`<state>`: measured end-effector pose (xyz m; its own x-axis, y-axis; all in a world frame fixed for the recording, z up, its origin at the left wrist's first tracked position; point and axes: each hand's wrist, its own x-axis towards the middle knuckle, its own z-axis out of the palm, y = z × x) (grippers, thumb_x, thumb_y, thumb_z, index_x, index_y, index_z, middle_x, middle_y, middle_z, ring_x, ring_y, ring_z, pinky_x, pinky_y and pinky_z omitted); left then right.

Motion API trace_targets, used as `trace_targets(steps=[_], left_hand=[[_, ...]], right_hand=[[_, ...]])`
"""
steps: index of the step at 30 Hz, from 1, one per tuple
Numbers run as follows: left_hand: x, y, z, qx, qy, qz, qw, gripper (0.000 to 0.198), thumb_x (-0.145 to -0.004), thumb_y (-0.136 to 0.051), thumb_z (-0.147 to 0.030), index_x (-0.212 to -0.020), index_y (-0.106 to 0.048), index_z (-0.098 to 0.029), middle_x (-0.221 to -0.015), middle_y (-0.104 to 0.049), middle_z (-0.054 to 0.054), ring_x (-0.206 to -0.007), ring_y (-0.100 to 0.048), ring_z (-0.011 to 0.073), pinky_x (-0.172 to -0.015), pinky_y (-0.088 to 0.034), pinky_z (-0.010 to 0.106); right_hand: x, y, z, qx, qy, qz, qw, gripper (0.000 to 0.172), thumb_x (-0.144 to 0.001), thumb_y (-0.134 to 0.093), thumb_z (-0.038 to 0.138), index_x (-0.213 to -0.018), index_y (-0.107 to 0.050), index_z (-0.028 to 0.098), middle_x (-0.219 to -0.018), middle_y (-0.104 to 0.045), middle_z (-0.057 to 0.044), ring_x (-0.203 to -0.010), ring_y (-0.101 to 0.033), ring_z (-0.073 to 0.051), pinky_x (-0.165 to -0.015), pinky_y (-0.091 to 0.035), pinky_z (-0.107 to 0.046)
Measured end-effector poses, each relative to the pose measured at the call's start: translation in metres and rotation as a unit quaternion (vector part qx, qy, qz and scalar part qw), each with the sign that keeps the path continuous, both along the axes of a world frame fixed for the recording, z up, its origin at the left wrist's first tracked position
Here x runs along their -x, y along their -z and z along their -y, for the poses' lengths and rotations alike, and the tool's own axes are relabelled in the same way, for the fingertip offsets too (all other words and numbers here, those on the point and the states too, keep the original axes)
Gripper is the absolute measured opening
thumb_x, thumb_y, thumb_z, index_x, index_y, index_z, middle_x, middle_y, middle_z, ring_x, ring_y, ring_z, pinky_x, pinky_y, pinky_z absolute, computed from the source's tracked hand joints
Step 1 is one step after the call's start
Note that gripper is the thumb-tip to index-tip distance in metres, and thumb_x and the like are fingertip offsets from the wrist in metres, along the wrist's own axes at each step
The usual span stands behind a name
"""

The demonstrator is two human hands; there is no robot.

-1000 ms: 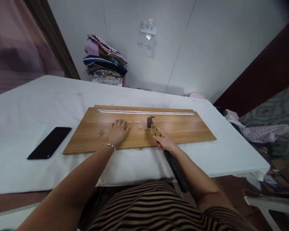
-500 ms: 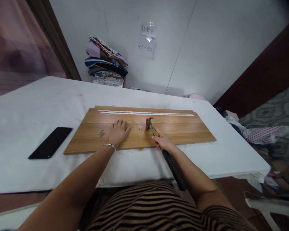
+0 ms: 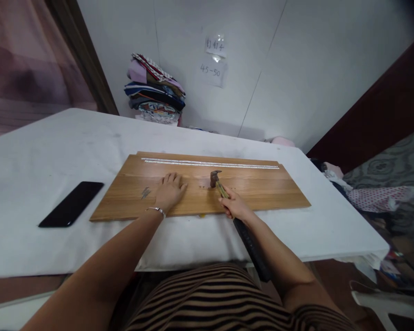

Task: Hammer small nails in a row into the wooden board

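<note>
My right hand (image 3: pixel 235 203) is wrapped round the neck of a claw hammer (image 3: pixel 251 248), whose black grip trails back beneath my forearm. The rusty hammer head is down at the middle of a wooden board (image 3: pixel 269 191), close to a short row of small dark spots. Whether it touches the wood I cannot tell. Flat on the board, fingers stretched out, rests my left hand (image 3: pixel 170 189). Just left of it lies a small pile of nails (image 3: pixel 145 192). Two thin white strips (image 3: pixel 210 164) run along the board's far side.
A white-covered table (image 3: pixel 100 151) carries the board. Left of the board lies a black phone (image 3: pixel 71 204). Folded clothes (image 3: pixel 156 92) are stacked against the wall at the back. Paper notes (image 3: pixel 212 71) hang on the wall. A white chair (image 3: pixel 389 301) stands at lower right.
The view has shifted slightly. The hammer head stays at about the same spot on the board, and my left hand keeps its place.
</note>
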<state>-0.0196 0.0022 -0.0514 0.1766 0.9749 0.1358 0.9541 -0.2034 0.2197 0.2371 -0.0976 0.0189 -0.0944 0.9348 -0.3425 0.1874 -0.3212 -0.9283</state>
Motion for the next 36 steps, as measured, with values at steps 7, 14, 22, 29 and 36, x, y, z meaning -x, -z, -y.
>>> trace_targets(steps=[7,14,22,29,36], left_hand=[[0.0009,0.0011,-0.0005,-0.007,0.004,-0.008,1.0,0.054,-0.108,-0.043,-0.043,-0.148,-0.066,-0.016,-0.164,-0.061,0.019,-0.157,-0.048,0.0362,-0.129,-0.037,0.054],[0.001,0.0002,0.0003,-0.006,0.002,-0.014,1.0,0.054,-0.108,-0.043,-0.042,-0.147,-0.066,-0.014,-0.164,-0.06,0.02,-0.157,-0.048,0.0358,-0.129,-0.038,0.053],[0.0018,0.0013,-0.0001,-0.011,0.008,-0.009,1.0,0.052,-0.107,-0.043,-0.041,-0.146,-0.067,-0.015,-0.163,-0.061,0.021,-0.157,-0.048,0.037,-0.129,-0.037,0.054],[0.0022,0.0024,-0.001,-0.011,0.009,-0.002,1.0,0.051,-0.107,-0.043,-0.042,-0.144,-0.067,-0.016,-0.163,-0.061,0.02,-0.156,-0.048,0.0362,-0.129,-0.037,0.053],[0.0029,0.0032,-0.0012,-0.007,0.008,0.002,1.0,0.052,-0.107,-0.043,-0.044,-0.145,-0.067,-0.016,-0.163,-0.06,0.02,-0.157,-0.047,0.0354,-0.13,-0.036,0.053]], right_hand=[[0.0025,0.0042,-0.0013,-0.008,-0.005,0.003,1.0,0.093,-0.088,-0.065,0.031,-0.175,-0.037,0.015,-0.051,-0.04,0.012,-0.038,-0.036,-0.012,-0.043,-0.031,-0.022],[0.0025,0.0047,0.001,-0.012,-0.012,0.001,1.0,0.089,-0.09,-0.064,0.033,-0.174,-0.039,0.015,-0.049,-0.04,0.011,-0.039,-0.037,-0.013,-0.044,-0.033,-0.023],[0.0054,0.0035,-0.0005,0.0,-0.001,0.004,1.0,0.088,-0.091,-0.063,0.027,-0.175,-0.037,0.016,-0.05,-0.039,0.013,-0.038,-0.036,-0.012,-0.041,-0.03,-0.021],[0.0026,-0.0019,0.0011,-0.008,-0.005,0.005,1.0,0.089,-0.091,-0.066,0.029,-0.175,-0.037,0.019,-0.053,-0.043,0.013,-0.039,-0.038,-0.01,-0.042,-0.032,-0.019],[0.0014,0.0031,0.002,-0.008,-0.005,-0.014,1.0,0.094,-0.089,-0.067,0.03,-0.176,-0.033,0.015,-0.051,-0.041,0.013,-0.04,-0.037,-0.012,-0.042,-0.031,-0.021]])
